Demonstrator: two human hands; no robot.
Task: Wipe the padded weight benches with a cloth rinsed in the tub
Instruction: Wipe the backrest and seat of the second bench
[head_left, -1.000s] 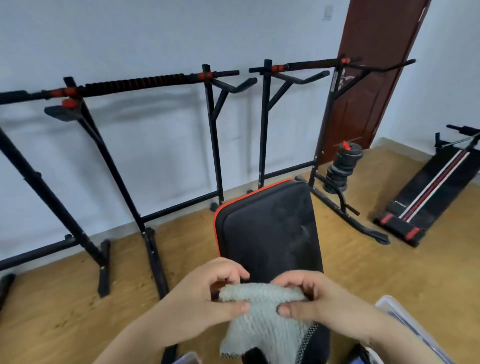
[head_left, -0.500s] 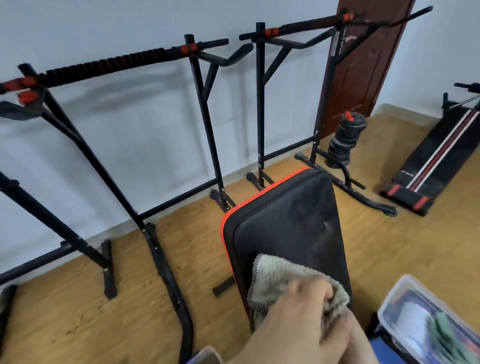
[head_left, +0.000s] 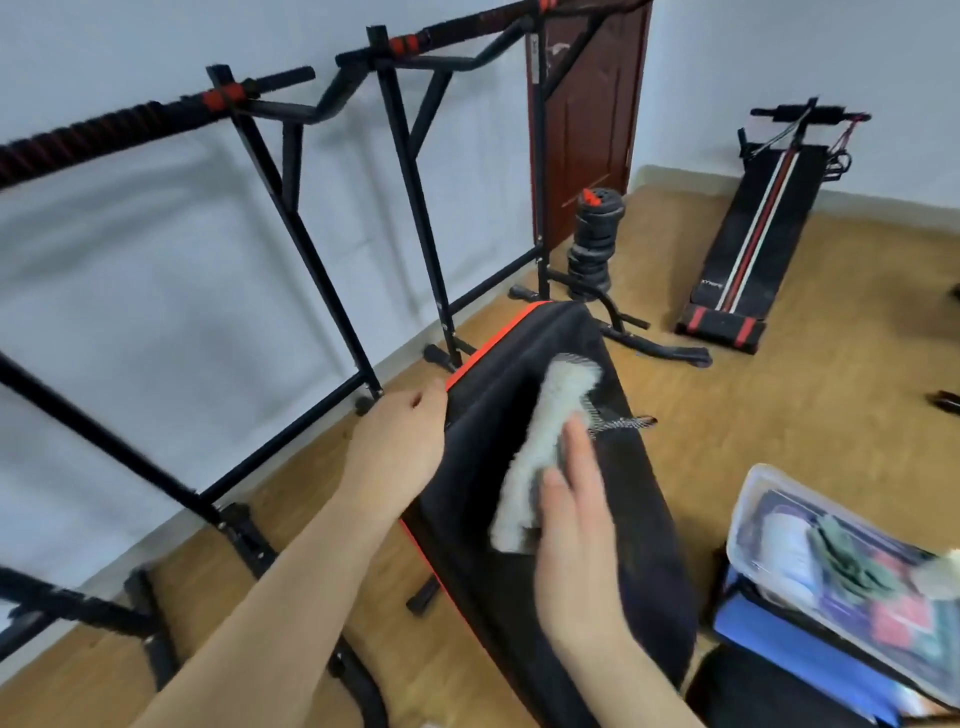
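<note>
On the black padded bench (head_left: 644, 530), the fluffy cloth (head_left: 540, 447) lies under the flat right hand (head_left: 576, 540) (fingers straight). The left hand (head_left: 400, 441) curls round the bench's left edge.

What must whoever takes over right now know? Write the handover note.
Left hand: grips the left, red-trimmed edge of the padded bench.
Right hand: open, fingers flat, pressing the cloth onto the pad.
Tub: on the right beside the bench.
Done: cloth is on the pad, wiping under way; how much is covered cannot be told.
Left: finish this pad, rinse, then the striped bench by the far wall.
</note>
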